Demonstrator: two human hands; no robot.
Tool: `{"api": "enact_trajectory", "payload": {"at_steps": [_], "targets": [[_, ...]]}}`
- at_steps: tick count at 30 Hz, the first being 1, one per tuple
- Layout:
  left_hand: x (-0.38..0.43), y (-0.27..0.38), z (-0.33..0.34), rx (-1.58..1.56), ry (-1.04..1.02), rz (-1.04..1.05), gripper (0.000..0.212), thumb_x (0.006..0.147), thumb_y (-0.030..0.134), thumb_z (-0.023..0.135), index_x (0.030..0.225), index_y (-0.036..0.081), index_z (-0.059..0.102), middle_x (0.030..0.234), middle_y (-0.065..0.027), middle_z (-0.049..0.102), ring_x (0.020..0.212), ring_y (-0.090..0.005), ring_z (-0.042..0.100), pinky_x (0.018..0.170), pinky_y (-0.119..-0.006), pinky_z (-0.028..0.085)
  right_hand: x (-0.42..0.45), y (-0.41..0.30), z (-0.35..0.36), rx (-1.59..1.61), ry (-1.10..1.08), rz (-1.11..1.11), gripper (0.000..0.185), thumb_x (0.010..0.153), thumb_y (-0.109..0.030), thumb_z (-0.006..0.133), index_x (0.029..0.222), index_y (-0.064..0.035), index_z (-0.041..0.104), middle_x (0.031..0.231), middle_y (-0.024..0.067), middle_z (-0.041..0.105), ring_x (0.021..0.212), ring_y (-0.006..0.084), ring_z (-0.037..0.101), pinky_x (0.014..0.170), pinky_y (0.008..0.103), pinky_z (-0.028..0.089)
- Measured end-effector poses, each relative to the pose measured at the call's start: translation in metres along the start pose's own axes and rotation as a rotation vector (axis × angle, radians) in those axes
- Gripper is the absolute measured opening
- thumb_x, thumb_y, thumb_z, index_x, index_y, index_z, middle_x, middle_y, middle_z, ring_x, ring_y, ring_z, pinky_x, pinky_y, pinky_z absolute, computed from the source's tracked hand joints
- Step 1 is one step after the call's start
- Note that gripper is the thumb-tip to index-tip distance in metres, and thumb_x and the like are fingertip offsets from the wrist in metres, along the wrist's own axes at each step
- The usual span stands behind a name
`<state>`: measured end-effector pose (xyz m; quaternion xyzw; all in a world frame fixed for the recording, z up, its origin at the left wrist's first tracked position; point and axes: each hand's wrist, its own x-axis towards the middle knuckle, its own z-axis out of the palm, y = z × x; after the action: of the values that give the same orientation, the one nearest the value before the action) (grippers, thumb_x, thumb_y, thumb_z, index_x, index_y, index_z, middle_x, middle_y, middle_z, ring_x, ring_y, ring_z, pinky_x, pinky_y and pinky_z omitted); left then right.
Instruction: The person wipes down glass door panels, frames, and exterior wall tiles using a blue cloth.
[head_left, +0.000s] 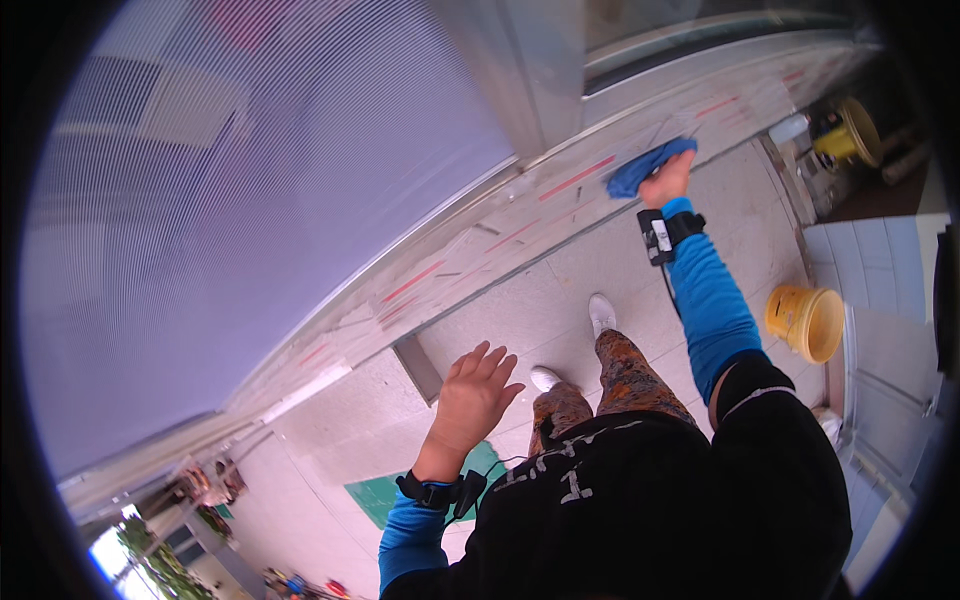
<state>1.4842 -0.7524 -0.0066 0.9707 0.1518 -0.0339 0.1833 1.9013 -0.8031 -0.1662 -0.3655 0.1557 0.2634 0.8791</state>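
A folded blue cloth (651, 166) lies under my right hand (670, 180), pressed against the pale wall panel (517, 217) with red and grey streaks. The arm is stretched far out to the right, and a black device is strapped at its wrist. My left hand (477, 394) hangs in front of my body, palm down, its fingers a little apart and nothing in it. Above the streaked panel stands a large window pane (285, 225) with fine ribbed lines and blurred reflections. A metal frame post (551, 82) borders the pane on its right.
A yellow bucket (804, 322) stands on the tiled floor to my right. Farther off is another yellow bucket (851, 135) near a dark recess. A green mat (375, 495) lies at the lower left. A grey raised edge (418, 369) juts from the wall base.
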Motion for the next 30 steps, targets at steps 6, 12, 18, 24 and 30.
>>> {"api": "enact_trajectory", "payload": {"at_steps": [6,12,18,24,30], "targets": [[-0.073,0.0,0.009,-0.046,0.007,-0.14,0.037,0.082,0.027,0.071,0.111,0.007,0.064,0.111,-0.0098,0.066,0.107,-0.0303,0.06,0.089,-0.04,0.048,-0.065,0.165,0.003,0.138,0.128,0.373,0.08,0.091,-0.072,0.032,0.149,-0.0175,0.033,0.152,0.0044,0.035,0.136,0.0264,0.038,0.115,0.0482,0.024],[-0.172,-0.002,0.034,-0.113,-0.021,-0.357,0.032,0.082,0.025,0.071,0.107,0.007,0.065,0.104,-0.0098,0.068,0.096,-0.03,0.064,0.083,-0.041,0.05,-0.193,0.323,0.035,0.396,-0.057,0.742,0.077,0.091,-0.072,0.033,0.145,-0.0174,0.038,0.151,0.0029,0.037,0.136,0.0278,0.038,0.114,0.0492,0.027],[-0.217,-0.035,0.06,-0.466,0.144,-0.612,0.027,0.089,0.024,0.066,0.106,0.004,0.067,0.096,-0.015,0.07,0.091,-0.0335,0.065,0.077,-0.038,0.053,-0.242,0.327,0.038,0.156,-0.296,1.185,0.073,0.097,-0.059,0.034,0.139,-0.0006,0.038,0.144,0.021,0.042,0.129,0.0373,0.046,0.11,0.0527,0.035],[-0.169,-0.08,0.105,-0.888,0.811,-0.953,0.049,0.096,0.037,0.056,0.132,0.005,0.051,0.127,-0.0153,0.059,0.114,-0.0255,0.057,0.095,-0.038,0.045,-0.278,0.229,0.033,-0.491,-0.503,1.128,0.057,0.098,-0.052,0.043,0.129,-0.0053,0.054,0.125,0.0135,0.061,0.115,0.0276,0.06,0.099,0.0445,0.047],[-0.058,-0.047,0.112,-2.46,0.866,-0.759,0.068,0.095,0.063,0.038,0.138,0.011,0.045,0.135,-0.0144,0.052,0.124,-0.0323,0.05,0.105,-0.046,0.039,-0.322,0.184,0.029,-1.59,-1.664,0.144,0.06,0.098,-0.049,0.042,0.142,-0.0078,0.039,0.149,0.0229,0.031,0.133,0.0436,0.034,0.108,0.0507,0.029]]}}
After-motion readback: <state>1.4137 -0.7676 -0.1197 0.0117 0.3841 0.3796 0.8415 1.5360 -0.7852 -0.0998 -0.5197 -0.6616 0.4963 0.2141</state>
